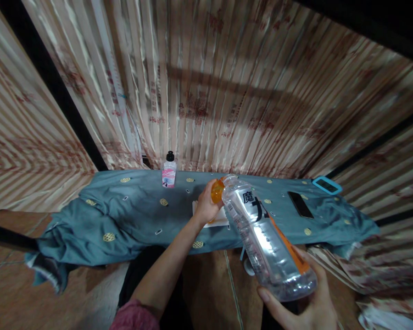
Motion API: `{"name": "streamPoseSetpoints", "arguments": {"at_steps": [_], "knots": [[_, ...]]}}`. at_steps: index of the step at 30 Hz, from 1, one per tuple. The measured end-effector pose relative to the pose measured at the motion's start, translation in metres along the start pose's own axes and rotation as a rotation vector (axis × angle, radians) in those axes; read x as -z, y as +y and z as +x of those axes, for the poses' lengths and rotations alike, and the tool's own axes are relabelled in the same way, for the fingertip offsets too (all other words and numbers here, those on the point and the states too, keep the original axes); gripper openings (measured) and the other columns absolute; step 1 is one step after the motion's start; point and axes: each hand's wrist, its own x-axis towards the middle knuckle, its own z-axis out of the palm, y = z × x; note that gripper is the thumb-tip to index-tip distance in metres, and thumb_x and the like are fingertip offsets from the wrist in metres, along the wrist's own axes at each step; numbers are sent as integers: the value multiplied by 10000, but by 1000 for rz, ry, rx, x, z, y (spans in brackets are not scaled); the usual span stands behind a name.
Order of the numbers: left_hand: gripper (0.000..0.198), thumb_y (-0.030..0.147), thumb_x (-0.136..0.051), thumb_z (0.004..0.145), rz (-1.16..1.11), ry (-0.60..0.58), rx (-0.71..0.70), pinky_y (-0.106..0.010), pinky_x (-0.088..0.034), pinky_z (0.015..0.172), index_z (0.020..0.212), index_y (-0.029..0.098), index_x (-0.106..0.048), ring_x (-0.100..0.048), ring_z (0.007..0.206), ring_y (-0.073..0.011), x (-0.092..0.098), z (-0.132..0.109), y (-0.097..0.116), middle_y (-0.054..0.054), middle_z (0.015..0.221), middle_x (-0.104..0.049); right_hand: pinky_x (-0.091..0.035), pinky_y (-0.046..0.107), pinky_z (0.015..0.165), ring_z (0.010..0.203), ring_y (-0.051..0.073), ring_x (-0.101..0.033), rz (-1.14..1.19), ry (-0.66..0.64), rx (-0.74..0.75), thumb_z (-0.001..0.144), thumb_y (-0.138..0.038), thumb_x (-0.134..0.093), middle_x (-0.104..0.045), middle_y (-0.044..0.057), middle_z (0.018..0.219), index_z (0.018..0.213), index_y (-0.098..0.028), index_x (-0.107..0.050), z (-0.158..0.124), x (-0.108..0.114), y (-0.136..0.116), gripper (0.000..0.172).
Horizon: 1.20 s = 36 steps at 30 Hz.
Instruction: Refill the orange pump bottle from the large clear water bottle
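A large clear plastic bottle (261, 229) with a silver and orange label is held tilted in front of me, its base toward me and its top pointing away to the left. My right hand (306, 298) grips it round the base, thumb along the near side. At the other end, my left hand (208, 201) has its fingers closed on the orange cap (217, 190). Whether the cap is screwed on or loose I cannot tell. Beneath my left hand lies a white sheet or cloth (216, 221), partly hidden by the hand and the bottle.
A small bottle with a black cap and pink label (169, 172) stands at the back left of the cloth-covered table (141, 206). To the right lie a dark phone (300, 204) and a blue-framed device (326, 185). Striped curtains (206, 91) hang behind and at both sides.
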Motion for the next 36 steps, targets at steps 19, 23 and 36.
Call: {"name": "streamPoseSetpoints", "arguments": {"at_steps": [19, 23, 36], "knots": [[662, 239, -802, 703, 13, 10, -5, -429, -518, 1054, 1305, 233, -526, -663, 1181, -269, 1, -1, 3, -89, 1285, -680, -589, 398, 795, 1009, 343, -699, 9, -26, -6, 528, -711, -786, -655, 191, 1235, 1396, -163, -459, 6, 3, 20, 1078], [671, 255, -810, 697, 11, 15, 4, -431, -517, 1054, 1305, 227, -529, -671, 1163, -273, 0, -1, 1, -94, 1268, -685, -572, 408, 830, 971, 325, -703, 5, -1, -17, 588, -806, -686, -665, 176, 1211, 1405, -155, -459, 1, 0, 8, 1069], [684, 256, -794, 707, -15, 13, 3, -443, -516, 1050, 1325, 211, -506, -669, 1161, -271, -2, -1, -4, -108, 1275, -681, -580, 389, 828, 980, 313, -709, -39, 9, 43, 633, -757, -678, -675, 140, 1172, 1367, -171, -488, 1, 2, 3, 959]]}}
